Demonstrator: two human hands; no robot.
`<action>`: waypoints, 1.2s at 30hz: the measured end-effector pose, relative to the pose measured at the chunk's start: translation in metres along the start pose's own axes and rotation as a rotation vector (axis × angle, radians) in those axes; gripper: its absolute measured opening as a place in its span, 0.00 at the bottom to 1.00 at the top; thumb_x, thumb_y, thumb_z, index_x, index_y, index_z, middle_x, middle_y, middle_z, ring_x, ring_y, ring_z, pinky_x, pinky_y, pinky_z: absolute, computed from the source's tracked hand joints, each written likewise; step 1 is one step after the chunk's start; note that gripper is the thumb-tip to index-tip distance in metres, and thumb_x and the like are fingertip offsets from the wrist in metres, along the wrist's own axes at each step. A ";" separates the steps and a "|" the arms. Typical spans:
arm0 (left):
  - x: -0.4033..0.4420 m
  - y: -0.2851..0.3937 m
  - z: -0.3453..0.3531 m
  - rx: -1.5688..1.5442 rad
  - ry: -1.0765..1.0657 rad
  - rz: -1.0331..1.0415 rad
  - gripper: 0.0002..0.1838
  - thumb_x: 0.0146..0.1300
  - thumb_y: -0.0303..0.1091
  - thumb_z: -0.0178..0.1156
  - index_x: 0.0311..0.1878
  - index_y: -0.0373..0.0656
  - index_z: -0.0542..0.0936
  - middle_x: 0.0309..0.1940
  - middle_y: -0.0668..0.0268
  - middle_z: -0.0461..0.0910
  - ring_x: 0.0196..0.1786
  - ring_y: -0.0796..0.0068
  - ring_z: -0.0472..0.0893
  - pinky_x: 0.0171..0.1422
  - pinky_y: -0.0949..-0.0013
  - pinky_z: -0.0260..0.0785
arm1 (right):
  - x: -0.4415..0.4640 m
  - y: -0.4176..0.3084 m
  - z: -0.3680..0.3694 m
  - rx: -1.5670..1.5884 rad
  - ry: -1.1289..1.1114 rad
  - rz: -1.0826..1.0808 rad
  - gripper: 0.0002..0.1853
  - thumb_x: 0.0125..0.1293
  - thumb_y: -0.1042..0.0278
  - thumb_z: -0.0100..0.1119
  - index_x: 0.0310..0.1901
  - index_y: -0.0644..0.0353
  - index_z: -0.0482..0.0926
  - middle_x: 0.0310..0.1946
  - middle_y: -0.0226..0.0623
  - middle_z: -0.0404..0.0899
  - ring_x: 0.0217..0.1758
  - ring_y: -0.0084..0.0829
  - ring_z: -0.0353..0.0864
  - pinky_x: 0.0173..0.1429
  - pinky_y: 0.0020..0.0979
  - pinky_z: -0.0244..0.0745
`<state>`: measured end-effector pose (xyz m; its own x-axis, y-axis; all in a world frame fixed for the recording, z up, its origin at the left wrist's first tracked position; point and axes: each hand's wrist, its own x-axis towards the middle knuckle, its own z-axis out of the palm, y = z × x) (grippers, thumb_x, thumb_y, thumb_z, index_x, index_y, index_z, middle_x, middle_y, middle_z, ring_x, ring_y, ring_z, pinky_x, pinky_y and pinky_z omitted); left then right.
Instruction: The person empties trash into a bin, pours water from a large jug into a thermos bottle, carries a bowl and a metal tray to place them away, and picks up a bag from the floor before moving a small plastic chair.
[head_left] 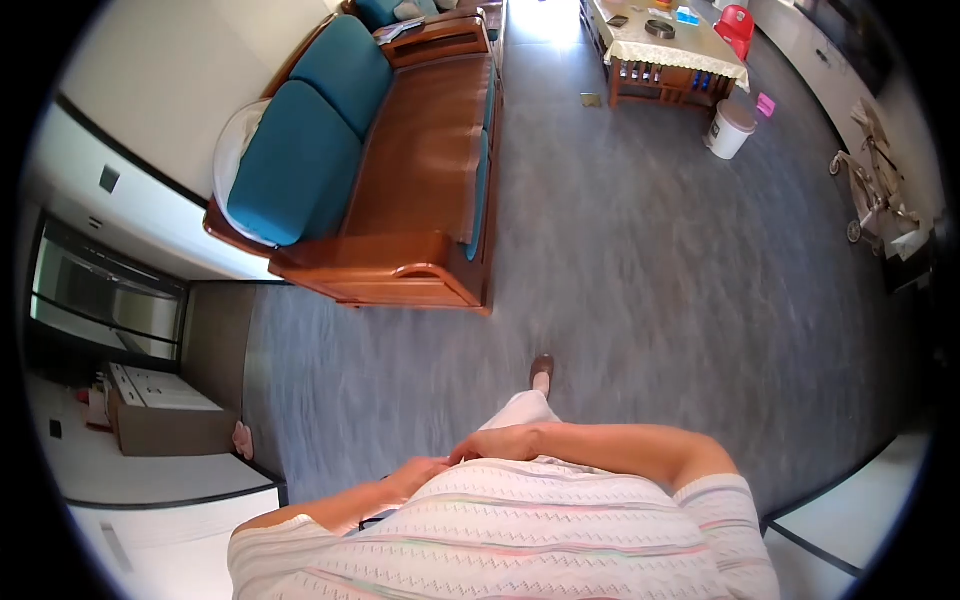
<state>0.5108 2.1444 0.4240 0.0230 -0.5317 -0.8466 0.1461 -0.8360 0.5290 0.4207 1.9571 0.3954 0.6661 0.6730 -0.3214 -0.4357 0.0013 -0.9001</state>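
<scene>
My left hand [418, 474] and my right hand [503, 443] meet in front of my waist, over the knitted striped shirt [560, 520]. The fingers of the right one bend downward and touch the left one's fingertips. Whatever lies between them, if anything, is hidden. Most of the left fingers are covered by the shirt and the other hand. Beside my left forearm a small dark edge [375, 521] shows, too little of it to name. Below, one brown shoe [542, 368] and a light trouser leg [522, 408] are in view.
A wooden sofa [430, 150] with teal cushions [298, 165] stands ahead to the left. Farther off are a cloth-covered table [675, 45], a white bin [731, 130] and a red chair [735, 28]. A folded stroller [872, 190] leans at the right wall; a low cabinet [170, 425] is at left.
</scene>
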 end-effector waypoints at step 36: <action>0.241 0.383 -0.023 0.943 0.797 0.737 0.11 0.49 0.39 0.60 0.37 0.49 0.79 0.34 0.65 0.76 0.32 0.67 0.79 0.32 0.70 0.72 | -0.179 -0.008 -0.420 -0.587 0.200 -0.179 0.12 0.54 0.61 0.56 0.33 0.61 0.79 0.28 0.47 0.78 0.33 0.45 0.77 0.37 0.38 0.70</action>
<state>0.5951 1.6993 0.4215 0.3871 -0.9220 -0.0078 -0.8325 -0.3531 0.4269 0.5591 1.5262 0.3372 0.8226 0.5488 -0.1488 0.0589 -0.3425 -0.9377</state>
